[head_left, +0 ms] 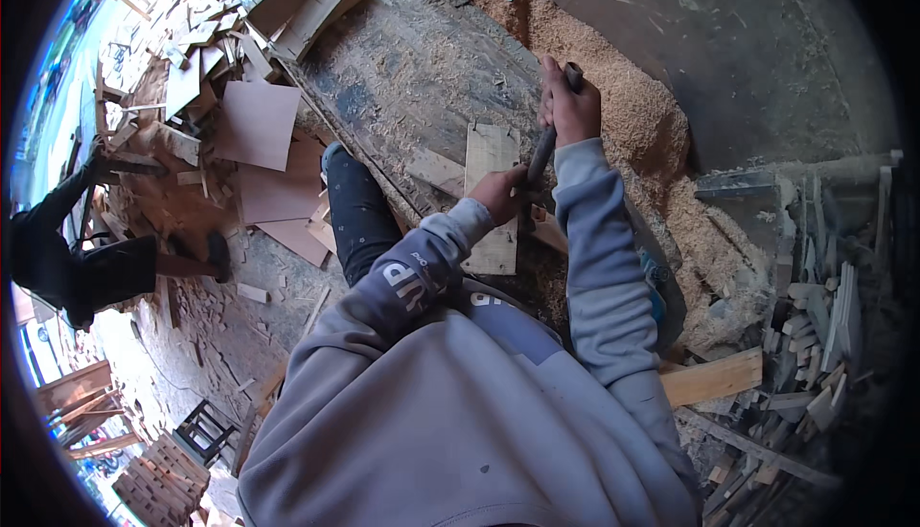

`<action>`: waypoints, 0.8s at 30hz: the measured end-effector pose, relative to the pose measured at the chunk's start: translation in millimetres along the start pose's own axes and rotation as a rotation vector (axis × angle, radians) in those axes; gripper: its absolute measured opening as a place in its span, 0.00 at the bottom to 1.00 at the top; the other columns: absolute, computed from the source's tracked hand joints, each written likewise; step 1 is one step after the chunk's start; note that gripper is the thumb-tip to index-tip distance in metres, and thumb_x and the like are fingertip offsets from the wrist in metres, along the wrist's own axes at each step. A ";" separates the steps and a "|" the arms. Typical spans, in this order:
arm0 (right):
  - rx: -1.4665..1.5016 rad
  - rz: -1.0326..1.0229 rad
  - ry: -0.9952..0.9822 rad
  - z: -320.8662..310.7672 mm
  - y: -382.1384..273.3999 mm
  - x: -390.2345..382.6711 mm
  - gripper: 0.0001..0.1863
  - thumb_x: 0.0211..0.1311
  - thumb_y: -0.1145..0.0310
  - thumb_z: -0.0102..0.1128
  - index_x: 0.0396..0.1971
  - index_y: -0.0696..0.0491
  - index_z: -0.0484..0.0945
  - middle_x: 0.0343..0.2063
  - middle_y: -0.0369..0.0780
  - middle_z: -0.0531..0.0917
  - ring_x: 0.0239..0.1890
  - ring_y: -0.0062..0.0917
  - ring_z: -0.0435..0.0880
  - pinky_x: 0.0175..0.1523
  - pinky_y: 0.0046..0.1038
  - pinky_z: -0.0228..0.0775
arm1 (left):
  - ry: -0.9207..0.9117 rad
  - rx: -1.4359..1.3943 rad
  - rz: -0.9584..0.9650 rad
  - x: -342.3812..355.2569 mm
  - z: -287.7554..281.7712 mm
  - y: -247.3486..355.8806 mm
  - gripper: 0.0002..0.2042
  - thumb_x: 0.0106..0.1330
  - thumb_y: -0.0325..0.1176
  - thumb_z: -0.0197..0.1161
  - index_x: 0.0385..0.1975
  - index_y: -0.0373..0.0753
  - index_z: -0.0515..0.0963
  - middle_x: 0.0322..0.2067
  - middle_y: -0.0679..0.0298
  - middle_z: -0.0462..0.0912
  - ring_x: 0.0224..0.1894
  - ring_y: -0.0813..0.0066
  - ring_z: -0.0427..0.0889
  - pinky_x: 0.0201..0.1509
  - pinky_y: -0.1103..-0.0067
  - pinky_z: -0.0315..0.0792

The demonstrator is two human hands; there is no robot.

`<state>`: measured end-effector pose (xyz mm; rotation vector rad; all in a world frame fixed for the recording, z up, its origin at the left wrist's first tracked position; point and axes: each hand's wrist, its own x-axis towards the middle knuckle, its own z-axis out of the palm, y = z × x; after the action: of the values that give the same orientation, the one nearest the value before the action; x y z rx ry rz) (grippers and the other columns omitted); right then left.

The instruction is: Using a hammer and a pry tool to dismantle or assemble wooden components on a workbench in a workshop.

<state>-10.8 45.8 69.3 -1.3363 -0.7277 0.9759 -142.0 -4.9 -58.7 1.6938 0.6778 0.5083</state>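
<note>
One sweatshirt (450, 422); left hand (498, 196), right hand (578, 110), both grips clasping one dark bar (542, 153).

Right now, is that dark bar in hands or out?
In: the right hand grips the dark bar near one end, the left hand further along.

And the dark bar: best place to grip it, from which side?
Probably two-handed on the dark bar's slim shaft, from the wearer's side: right hand near the upper end, which pokes out past the fist, left hand further down. It's long and narrow, with bare shaft between the hands, so a spaced grip should steady it.
</note>
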 end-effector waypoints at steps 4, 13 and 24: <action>-0.076 -0.121 0.094 2.5 1.7 -12.7 0.21 0.65 0.59 0.61 0.14 0.52 0.70 0.09 0.30 0.69 0.10 0.13 0.66 0.15 0.21 0.55 | -0.350 0.013 0.133 29.3 -56.2 -15.2 0.12 0.64 0.32 0.62 0.45 0.37 0.79 0.40 0.55 0.84 0.45 0.64 0.83 0.52 0.72 0.74; -0.268 -0.290 0.168 24.2 6.0 -25.8 0.19 0.66 0.64 0.58 0.16 0.55 0.70 0.09 0.30 0.69 0.11 0.13 0.65 0.17 0.22 0.55 | -0.116 0.490 -0.018 185.0 -73.4 -76.1 0.21 0.62 0.50 0.59 0.41 0.38 0.82 0.38 0.52 0.84 0.43 0.53 0.83 0.48 0.65 0.75; -0.083 -0.156 0.194 26.1 -8.1 -38.7 0.20 0.68 0.68 0.55 0.15 0.51 0.63 0.09 0.29 0.65 0.10 0.10 0.60 0.14 0.19 0.48 | -0.501 0.566 -0.253 197.1 -45.9 -142.3 0.21 0.58 0.49 0.60 0.39 0.35 0.82 0.37 0.50 0.84 0.42 0.53 0.83 0.49 0.64 0.74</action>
<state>-49.6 23.3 84.5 -1.4022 -0.7179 0.6883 -50.7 182.6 -191.7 2.1080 0.6832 -0.3190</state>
